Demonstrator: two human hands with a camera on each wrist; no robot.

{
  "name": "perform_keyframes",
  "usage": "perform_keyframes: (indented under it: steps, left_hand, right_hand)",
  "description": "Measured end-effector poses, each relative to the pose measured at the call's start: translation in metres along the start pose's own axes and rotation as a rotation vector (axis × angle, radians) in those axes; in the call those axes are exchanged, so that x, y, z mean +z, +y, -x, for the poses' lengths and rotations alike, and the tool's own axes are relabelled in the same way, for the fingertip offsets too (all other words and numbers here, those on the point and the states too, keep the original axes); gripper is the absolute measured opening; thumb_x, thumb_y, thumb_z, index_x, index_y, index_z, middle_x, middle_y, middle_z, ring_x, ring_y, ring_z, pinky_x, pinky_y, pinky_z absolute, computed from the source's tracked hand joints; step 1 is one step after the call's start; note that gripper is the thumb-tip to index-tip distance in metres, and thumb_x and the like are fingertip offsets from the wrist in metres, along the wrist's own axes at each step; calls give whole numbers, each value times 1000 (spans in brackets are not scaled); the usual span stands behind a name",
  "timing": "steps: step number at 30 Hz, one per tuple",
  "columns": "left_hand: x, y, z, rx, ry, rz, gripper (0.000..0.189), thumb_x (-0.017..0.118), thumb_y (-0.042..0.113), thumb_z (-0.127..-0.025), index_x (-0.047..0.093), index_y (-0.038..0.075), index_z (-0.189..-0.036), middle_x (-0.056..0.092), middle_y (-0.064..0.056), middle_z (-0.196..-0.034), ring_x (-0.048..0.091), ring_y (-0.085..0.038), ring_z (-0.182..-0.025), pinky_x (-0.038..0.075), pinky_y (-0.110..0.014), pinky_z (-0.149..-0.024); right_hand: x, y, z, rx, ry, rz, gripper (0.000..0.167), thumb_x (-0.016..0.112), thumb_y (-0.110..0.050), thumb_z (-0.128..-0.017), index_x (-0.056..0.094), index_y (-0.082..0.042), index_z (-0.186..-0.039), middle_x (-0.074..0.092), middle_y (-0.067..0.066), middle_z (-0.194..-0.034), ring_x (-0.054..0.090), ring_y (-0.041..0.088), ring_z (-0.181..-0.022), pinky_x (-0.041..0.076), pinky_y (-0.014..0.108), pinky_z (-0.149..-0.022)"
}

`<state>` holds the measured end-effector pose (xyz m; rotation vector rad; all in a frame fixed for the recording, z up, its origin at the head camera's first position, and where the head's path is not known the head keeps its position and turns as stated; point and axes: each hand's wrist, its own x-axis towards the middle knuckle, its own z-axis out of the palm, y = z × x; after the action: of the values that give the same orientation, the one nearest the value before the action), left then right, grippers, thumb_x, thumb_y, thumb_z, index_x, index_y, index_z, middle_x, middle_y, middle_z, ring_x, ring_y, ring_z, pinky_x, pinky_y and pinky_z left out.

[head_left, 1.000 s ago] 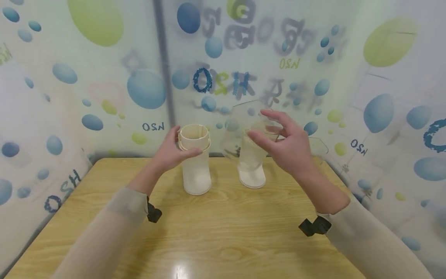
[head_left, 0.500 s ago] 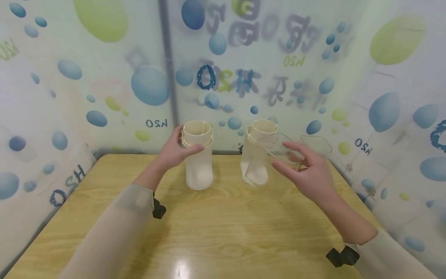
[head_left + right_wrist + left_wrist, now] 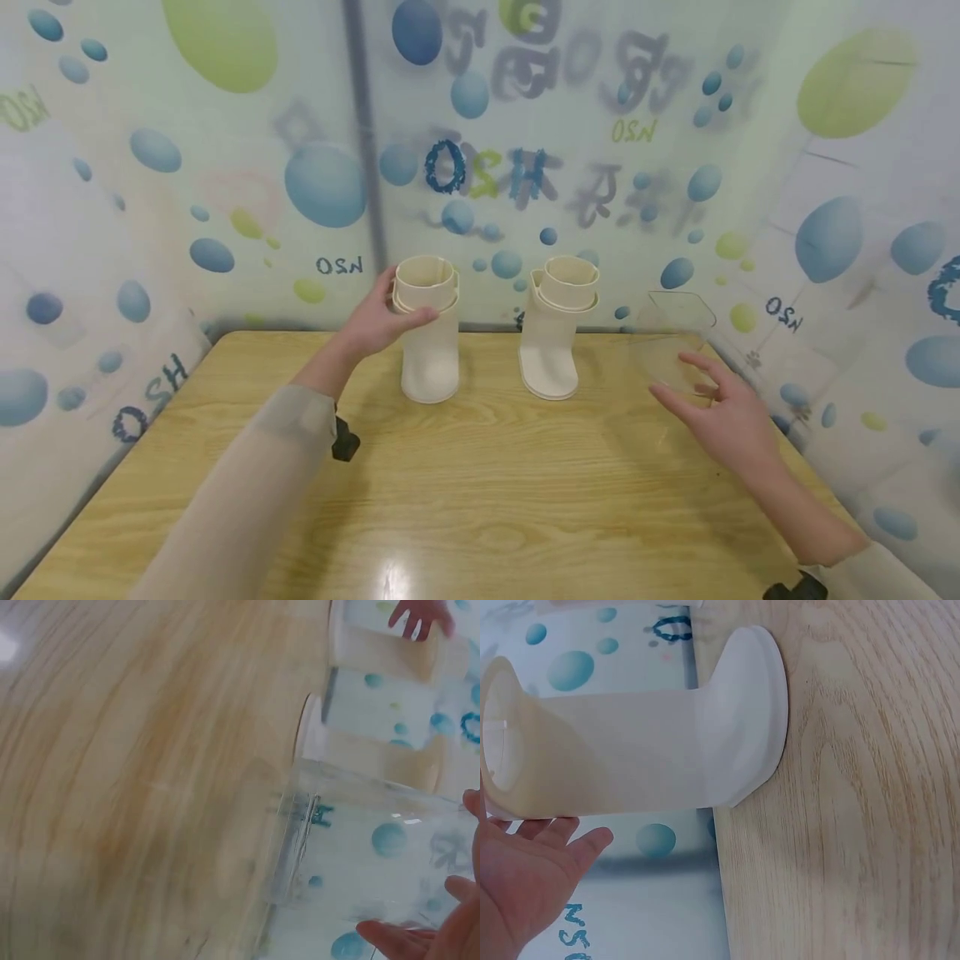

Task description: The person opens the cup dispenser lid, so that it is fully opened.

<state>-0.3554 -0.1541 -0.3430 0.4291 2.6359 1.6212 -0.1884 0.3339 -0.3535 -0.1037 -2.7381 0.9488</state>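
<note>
Two cream plastic stands with ring-like tops and rounded feet stand upright at the table's back. My left hand holds the upper part of the left stand, thumb across its front and fingers behind; the left wrist view shows those fingers along its edge. The right stand is out of both hands. My right hand holds a clear plastic container between thumb and fingers, to the right of that stand. In the head view the container's outline is faint.
Behind the held container, another clear, rounded-corner outline shows at the table's back right. The wooden table ends at light walls patterned with blue and green drops, at the back and both sides.
My right hand has carried the clear container right and down, from in front of the right stand to beside it, uncovering that stand. The left hand stays on its stand.
</note>
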Motion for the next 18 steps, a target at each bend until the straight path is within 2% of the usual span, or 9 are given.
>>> perform_keyframes:
  steps: [4, 7, 11, 18]
  left_hand:
    - [-1, 0, -2, 2, -6, 1, 116, 84, 47, -96, 6, 25, -178, 37, -18, -174, 39, -45, -160, 42, -66, -123]
    - [-2, 0, -3, 5, -10, 2, 115, 84, 45, -96, 5, 25, -178, 37, -19, -174, 40, -46, -159, 42, -66, -123]
    - [-3, -1, -4, 4, -11, 11, 115, 84, 44, -97, 4, 26, -178, 36, -19, -175, 39, -45, -160, 43, -66, -123]
    - [-3, -1, -6, 4, -19, 28, 115, 83, 42, -98, 2, 29, -178, 34, -18, -176, 38, -44, -161, 42, -67, -123]
  right_hand:
    - [-5, 22, -6, 34, 36, 38, 92, 72, -67, -99, 45, -13, -168, 39, 27, -173, 58, 58, -139, 62, 55, -84]
    - [-10, 38, -12, 45, 64, 36, 93, 72, -65, -100, 42, -10, -169, 37, 30, -173, 57, 61, -137, 57, 68, -95]
    - [-14, 53, -20, 54, 90, 22, 93, 70, -63, -101, 38, -9, -170, 36, 31, -173, 57, 63, -134, 53, 72, -97]
    - [-14, 66, -27, 56, 95, 23, 96, 68, -62, -103, 32, -6, -172, 33, 35, -172, 55, 66, -134, 49, 76, -99]
